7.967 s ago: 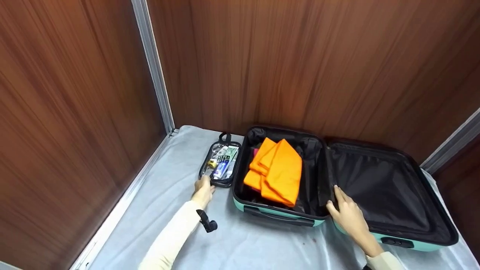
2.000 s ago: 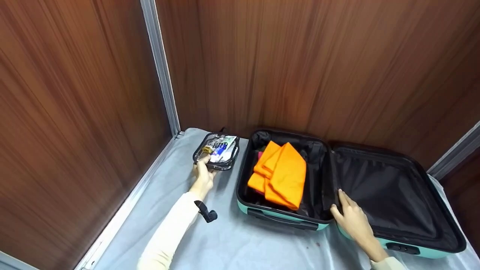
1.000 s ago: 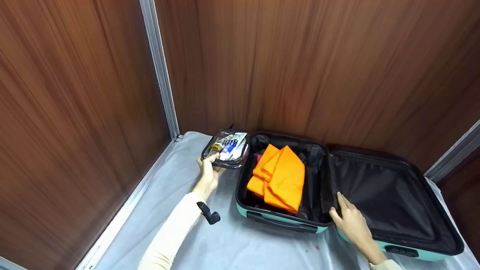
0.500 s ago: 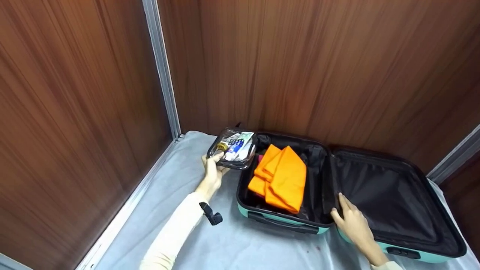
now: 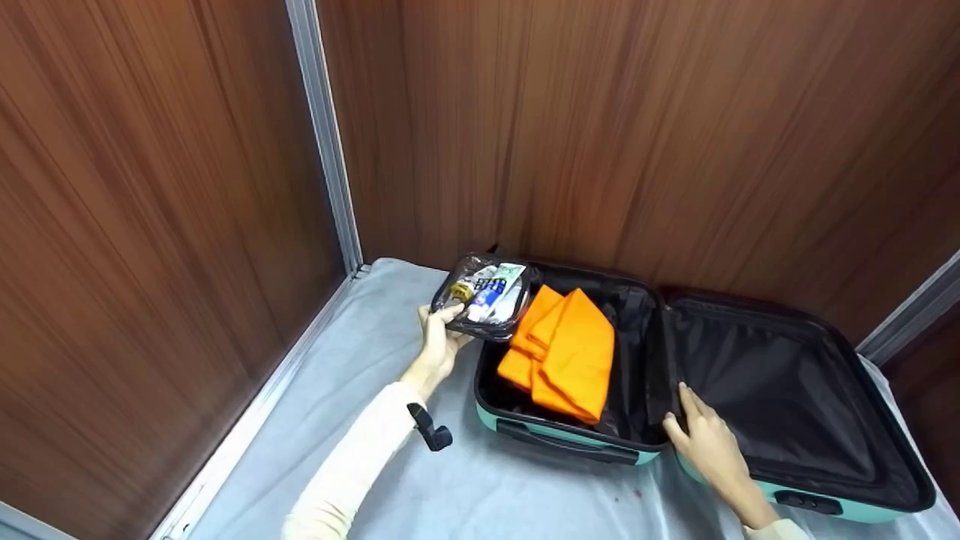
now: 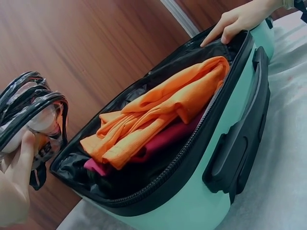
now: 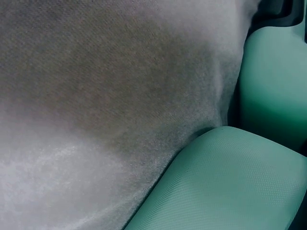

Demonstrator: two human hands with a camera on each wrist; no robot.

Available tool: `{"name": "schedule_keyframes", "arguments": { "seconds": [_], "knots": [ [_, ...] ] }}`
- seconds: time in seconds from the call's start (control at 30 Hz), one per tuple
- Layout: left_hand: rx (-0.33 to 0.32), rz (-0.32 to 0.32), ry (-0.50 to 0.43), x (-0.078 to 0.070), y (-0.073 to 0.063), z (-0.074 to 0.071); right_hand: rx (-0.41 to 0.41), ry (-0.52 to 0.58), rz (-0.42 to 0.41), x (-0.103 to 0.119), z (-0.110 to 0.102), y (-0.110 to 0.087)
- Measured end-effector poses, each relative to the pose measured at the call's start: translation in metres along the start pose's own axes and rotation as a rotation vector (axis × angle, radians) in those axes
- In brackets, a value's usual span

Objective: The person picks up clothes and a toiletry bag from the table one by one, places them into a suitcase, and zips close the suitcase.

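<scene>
My left hand (image 5: 439, 345) grips the near left corner of a clear toiletry bag (image 5: 491, 313) with black trim, thumb on top. A yellow item and a blue-and-white tube show inside it. The bag hangs tilted above the left rim of an open mint-green suitcase (image 5: 564, 442) with black lining. Folded orange cloth (image 5: 574, 356) lies in the left half, over a dark pink fabric (image 6: 168, 140). My right hand (image 5: 709, 446) rests on the middle edge between the halves, its fingers fairly straight. The right wrist view shows only the shell (image 7: 230, 177) and sheet.
The suitcase's right half (image 5: 780, 390) lies open, showing black lining. A pale blue-grey sheet (image 5: 360, 330) covers the surface. Brown wood-look panels (image 5: 480, 127) stand close behind and at both sides, joined by metal strips (image 5: 322, 127).
My left hand has lifted the toiletry bag off the sheet and carried it rightward, over the suitcase's left rim. My right hand and the orange cloth stay where they were.
</scene>
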State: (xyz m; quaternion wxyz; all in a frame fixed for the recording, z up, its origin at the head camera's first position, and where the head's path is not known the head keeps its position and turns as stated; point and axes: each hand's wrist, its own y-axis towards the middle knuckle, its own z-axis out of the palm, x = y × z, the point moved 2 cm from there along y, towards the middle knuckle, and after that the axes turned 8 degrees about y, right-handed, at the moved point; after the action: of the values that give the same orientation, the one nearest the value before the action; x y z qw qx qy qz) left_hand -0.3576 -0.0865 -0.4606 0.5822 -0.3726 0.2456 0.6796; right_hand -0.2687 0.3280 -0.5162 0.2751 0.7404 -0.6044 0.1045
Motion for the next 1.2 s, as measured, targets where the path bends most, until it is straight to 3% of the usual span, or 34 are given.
{"name": "schedule_keyframes", "arguments": {
  "seconds": [0.63, 1.0, 1.2],
  "knots": [
    [0.060, 0.009, 0.018, 0.011, -0.011, 0.026, 0.023, 0.002, 0.022, -0.003, -0.001, -0.001],
    [0.082, -0.012, 0.038, 0.022, -0.014, 0.036, -0.012, -0.002, -0.019, -0.004, 0.001, -0.004],
    [0.111, -0.010, 0.053, 0.027, -0.017, 0.047, -0.007, -0.010, 0.007, -0.005, -0.002, -0.004]
  ]
}}
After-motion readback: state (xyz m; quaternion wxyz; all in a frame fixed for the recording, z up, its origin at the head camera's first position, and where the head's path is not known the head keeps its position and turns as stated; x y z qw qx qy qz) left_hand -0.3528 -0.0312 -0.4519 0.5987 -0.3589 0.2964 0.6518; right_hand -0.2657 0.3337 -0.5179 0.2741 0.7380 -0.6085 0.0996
